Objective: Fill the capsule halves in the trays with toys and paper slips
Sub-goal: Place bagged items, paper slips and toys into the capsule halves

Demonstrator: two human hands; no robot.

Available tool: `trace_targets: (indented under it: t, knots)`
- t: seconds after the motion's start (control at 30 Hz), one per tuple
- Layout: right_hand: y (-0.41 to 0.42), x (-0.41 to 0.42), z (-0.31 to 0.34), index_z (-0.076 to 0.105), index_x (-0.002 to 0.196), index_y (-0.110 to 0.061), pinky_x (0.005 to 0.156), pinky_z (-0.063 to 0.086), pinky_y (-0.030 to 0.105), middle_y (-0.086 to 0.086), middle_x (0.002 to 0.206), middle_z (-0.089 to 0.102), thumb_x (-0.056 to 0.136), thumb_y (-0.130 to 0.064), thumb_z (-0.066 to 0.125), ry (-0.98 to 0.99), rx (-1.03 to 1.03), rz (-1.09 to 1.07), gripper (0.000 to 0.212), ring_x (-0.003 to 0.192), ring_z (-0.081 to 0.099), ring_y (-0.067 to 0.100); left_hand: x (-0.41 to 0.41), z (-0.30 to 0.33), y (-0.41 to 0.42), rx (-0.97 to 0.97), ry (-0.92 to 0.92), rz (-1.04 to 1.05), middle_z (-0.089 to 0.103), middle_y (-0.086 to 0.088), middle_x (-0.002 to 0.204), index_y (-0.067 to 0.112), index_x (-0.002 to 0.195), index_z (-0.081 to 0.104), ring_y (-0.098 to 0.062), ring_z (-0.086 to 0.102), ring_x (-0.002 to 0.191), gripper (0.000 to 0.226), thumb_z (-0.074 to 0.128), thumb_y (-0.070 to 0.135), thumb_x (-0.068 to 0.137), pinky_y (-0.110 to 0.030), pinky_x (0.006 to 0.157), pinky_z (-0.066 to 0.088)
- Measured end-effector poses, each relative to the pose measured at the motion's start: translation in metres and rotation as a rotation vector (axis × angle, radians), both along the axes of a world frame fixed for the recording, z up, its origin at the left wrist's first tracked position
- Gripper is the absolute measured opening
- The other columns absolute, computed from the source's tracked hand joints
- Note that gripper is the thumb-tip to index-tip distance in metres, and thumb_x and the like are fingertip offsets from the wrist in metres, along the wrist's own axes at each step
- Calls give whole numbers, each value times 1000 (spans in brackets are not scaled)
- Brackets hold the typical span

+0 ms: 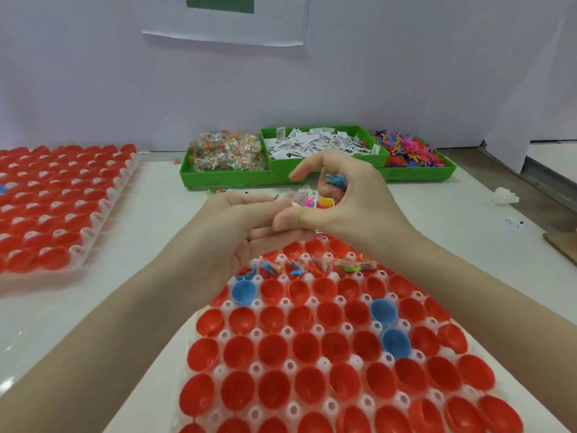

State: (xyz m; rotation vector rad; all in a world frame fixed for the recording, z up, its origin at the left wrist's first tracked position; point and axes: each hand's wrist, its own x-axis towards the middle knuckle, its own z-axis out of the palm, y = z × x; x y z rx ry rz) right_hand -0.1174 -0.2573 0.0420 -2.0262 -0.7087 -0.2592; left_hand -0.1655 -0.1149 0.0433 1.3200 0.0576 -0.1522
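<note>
A white tray (290, 365) in front of me holds many open red capsule halves (306, 346) and three blue ones (244, 292). One far row of halves holds small toys and packets (315, 265). My left hand (237, 226) lies palm up over the tray's far end, with small packets and a pink toy (304, 200) at its fingertips. My right hand (349, 198) curls over it, holding a blue toy (335, 181) in its bent fingers while the thumb presses on the left fingers.
A second tray of red capsule halves (62, 207) sits at the left. At the back stand green bins: bagged beads (224, 151), paper slips (321, 142) and coloured plastic toys (406, 148). A crumpled white scrap (505, 196) lies at the right.
</note>
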Motion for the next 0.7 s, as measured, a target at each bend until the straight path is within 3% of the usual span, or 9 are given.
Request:
trace_targets:
  t: [0.1, 0.17, 0.23, 0.3, 0.37, 0.43, 0.53, 0.6, 0.7]
  knots:
    - [3, -1, 1, 57, 113, -28, 51, 29, 11, -15, 55, 33, 70, -69, 41, 234, 35, 88, 62, 45, 34, -2, -1, -6, 3, 27, 20, 46, 72, -10, 69, 2, 68, 73, -19, 71, 68, 15, 62, 12, 68, -13, 53, 53]
    - [-1, 3, 1, 51, 127, -12, 51, 34, 12, -12, 59, 32, 90, -59, 23, 478, 154, 149, 66, 46, 33, 2, -2, -9, 4, -2, 23, 80, 71, -11, 71, -1, 72, 70, -20, 72, 70, 14, 59, 6, 76, -14, 54, 53]
    - [-4, 3, 2, 50, 126, 2, 53, 36, 15, 1, 65, 27, 97, -34, 35, 549, 213, 180, 48, 50, 30, 5, -3, -9, 3, -5, 0, 85, 72, -11, 74, 2, 68, 73, -20, 72, 72, 15, 60, 8, 73, -13, 55, 52]
    - [-8, 0, 1, 50, 129, -6, 61, 37, 16, 0, 62, 32, 97, -14, 41, 529, 199, 175, 35, 51, 37, 4, -4, -8, 3, -1, -22, 88, 73, -10, 76, 6, 67, 74, -19, 72, 74, 15, 61, 14, 67, -13, 57, 52]
    - [-10, -2, -1, 54, 124, -18, 70, 42, 13, -10, 55, 48, 93, -11, 48, 448, 185, 154, 32, 52, 48, -4, -5, -8, 2, 8, -42, 92, 73, -8, 78, 8, 68, 75, -17, 72, 75, 15, 62, 16, 67, -13, 58, 52]
    - [-11, -6, -1, 61, 112, -20, 63, 44, 9, -16, 57, 60, 80, -8, 64, 374, 246, 135, 34, 54, 54, -7, -6, -8, 0, 27, -58, 95, 73, -5, 77, 10, 68, 75, -15, 71, 75, 15, 61, 14, 71, -12, 59, 52]
    - [-14, -12, -2, 65, 89, -15, 54, 47, 13, -7, 58, 67, 55, -12, 76, 372, 336, 104, 36, 53, 62, 3, -9, -9, -3, 41, -76, 109, 74, -3, 77, 12, 69, 75, -11, 71, 73, 23, 58, 8, 83, -11, 60, 52]
    - [-14, -17, -2, 66, 76, -15, 55, 49, 13, -7, 59, 69, 55, -13, 74, 359, 341, 120, 22, 56, 65, 4, -10, -10, -5, 46, -92, 125, 73, -2, 75, 14, 68, 75, -8, 70, 71, 25, 57, 6, 84, -11, 59, 51]
    - [-12, -23, -4, 69, 76, -13, 57, 51, 13, -6, 63, 70, 70, 2, 70, 366, 368, 156, 17, 60, 68, 5, -13, -12, -8, 12, -104, 119, 73, -1, 73, 12, 67, 75, -7, 70, 70, 26, 57, 4, 84, -11, 59, 52]
